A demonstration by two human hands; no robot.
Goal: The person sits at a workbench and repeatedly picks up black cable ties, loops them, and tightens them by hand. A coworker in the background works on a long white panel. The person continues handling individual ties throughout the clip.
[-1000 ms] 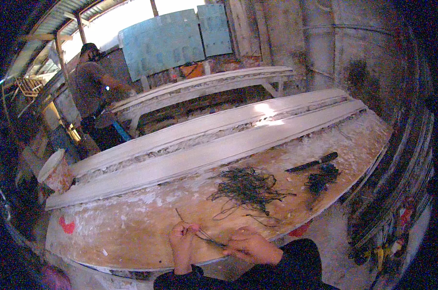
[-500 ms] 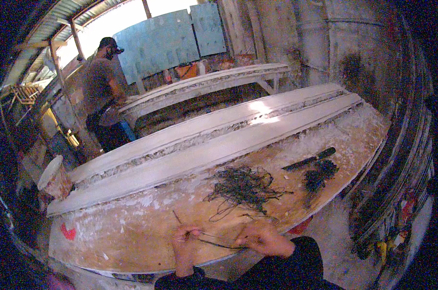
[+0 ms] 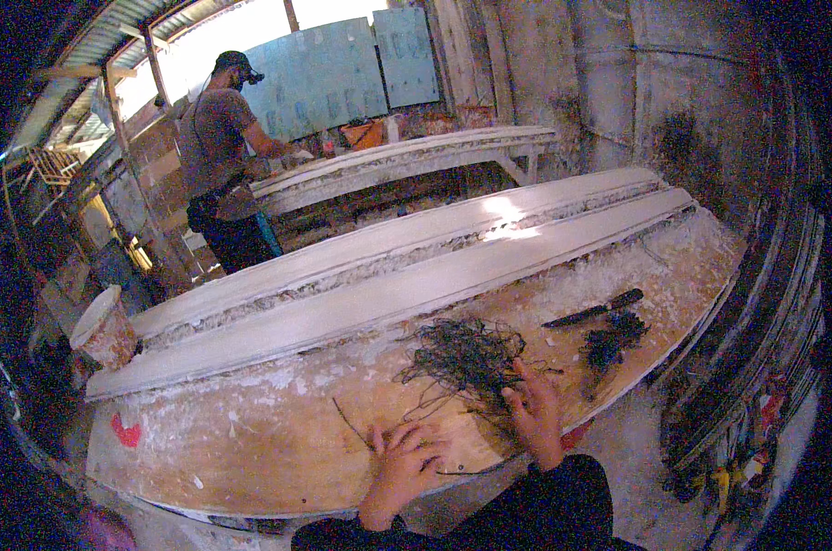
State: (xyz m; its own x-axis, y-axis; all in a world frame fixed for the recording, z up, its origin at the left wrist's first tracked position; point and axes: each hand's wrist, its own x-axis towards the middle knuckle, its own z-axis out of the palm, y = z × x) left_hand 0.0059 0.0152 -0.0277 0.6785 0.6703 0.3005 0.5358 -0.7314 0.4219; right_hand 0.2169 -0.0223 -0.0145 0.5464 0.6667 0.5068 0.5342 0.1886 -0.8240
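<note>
My left hand (image 3: 403,466) lies on the tan board (image 3: 251,450) with fingers spread. A thin dark strand (image 3: 350,422) runs up and left from beneath its fingers, and another bit of strand shows near its wrist side. My right hand (image 3: 537,418) reaches to the near right edge of a loose tangle of dark cord (image 3: 466,358), its fingers stretched and apart. Right of the tangle lies a knife with a black handle (image 3: 623,299), and just below it a small bundle of black strands (image 3: 613,340).
Two long white moulded strips (image 3: 407,275) run along the board's far side. A stained bucket (image 3: 104,326) lies tilted at the left end. Across from me, a person (image 3: 219,151) works at another long bench (image 3: 416,151). Long thin lengths (image 3: 765,257) stand stacked along the right.
My left hand has lowered onto the board and spread its fingers, no longer holding the strand up. My right hand has moved up to the tangle. The other person stands more upright.
</note>
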